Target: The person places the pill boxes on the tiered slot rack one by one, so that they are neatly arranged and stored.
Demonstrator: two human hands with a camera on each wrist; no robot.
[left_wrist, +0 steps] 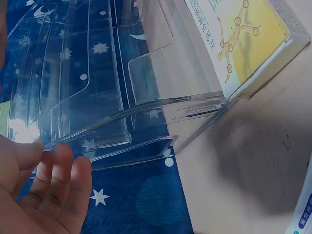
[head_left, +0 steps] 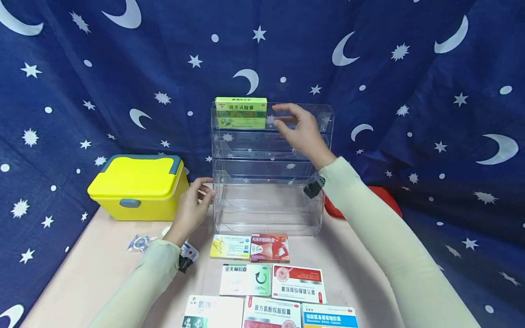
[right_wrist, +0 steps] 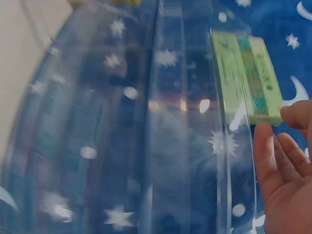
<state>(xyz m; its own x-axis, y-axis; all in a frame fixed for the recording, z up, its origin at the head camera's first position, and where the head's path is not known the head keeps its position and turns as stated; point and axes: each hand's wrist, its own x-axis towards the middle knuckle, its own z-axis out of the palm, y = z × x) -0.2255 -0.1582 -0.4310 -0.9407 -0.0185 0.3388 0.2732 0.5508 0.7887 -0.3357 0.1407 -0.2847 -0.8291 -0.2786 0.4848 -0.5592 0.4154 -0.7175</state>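
Observation:
A clear plastic tiered rack (head_left: pixel 268 193) stands upright on the table. In its top tier, at the left end, sits a green medicine box (head_left: pixel 241 113), its printed front facing out. My right hand (head_left: pixel 301 130) is just to the right of this box, thumb and fingers spread apart with nothing between them; the right wrist view shows the fingertips close by the end of the green box (right_wrist: pixel 246 80). Down at the rack's left side, my left hand (head_left: pixel 192 207) holds the side edge, with thumb and fingers bent at the clear panel (left_wrist: pixel 112 119).
Several medicine boxes lie in rows before the rack, among them a red box (head_left: pixel 270 248) and a yellow-white box (head_left: pixel 230 246). A yellow storage case (head_left: pixel 137 189) stands left, a small plastic-wrapped item (head_left: pixel 141 243) before it. Behind the right forearm lies a red case (head_left: pixel 383 200).

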